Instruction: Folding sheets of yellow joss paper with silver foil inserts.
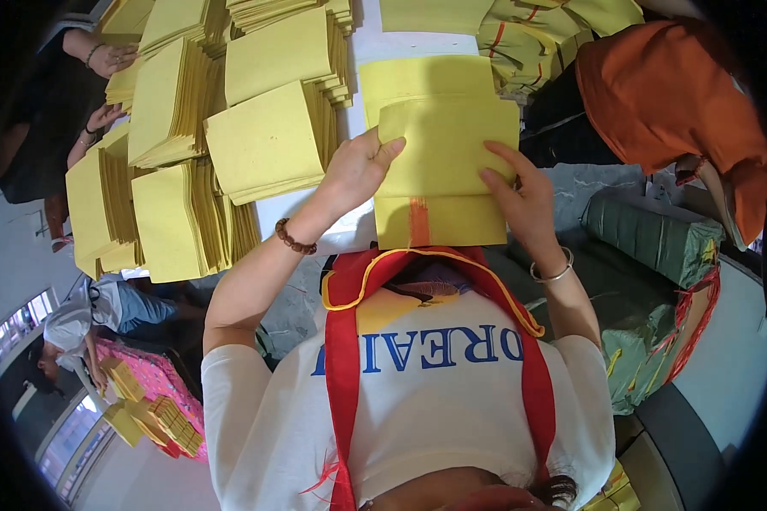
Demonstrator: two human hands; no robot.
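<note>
In front of my chest lies a yellow paper sheet (447, 140), with my left hand (356, 173) at its left edge, thumb on top and fingers closed round the side. My right hand (527, 198) grips the opposite edge, thumb and forefinger showing on the paper. Under its near side, a lower yellow sheet (469, 223) with an orange-red streak sticks out toward my apron. More yellow paper (426, 75) lies just beyond. Whether the upper piece is one sheet or several, I cannot tell.
Stacks of yellow paper (268, 140) fill the table's left side. Tied yellow bundles (520, 55) stand at the far right. Green wrapped bales (648, 238) sit right of me. A person in orange (669, 111) is at right; another person's hands (111, 60) touch stacks at far left.
</note>
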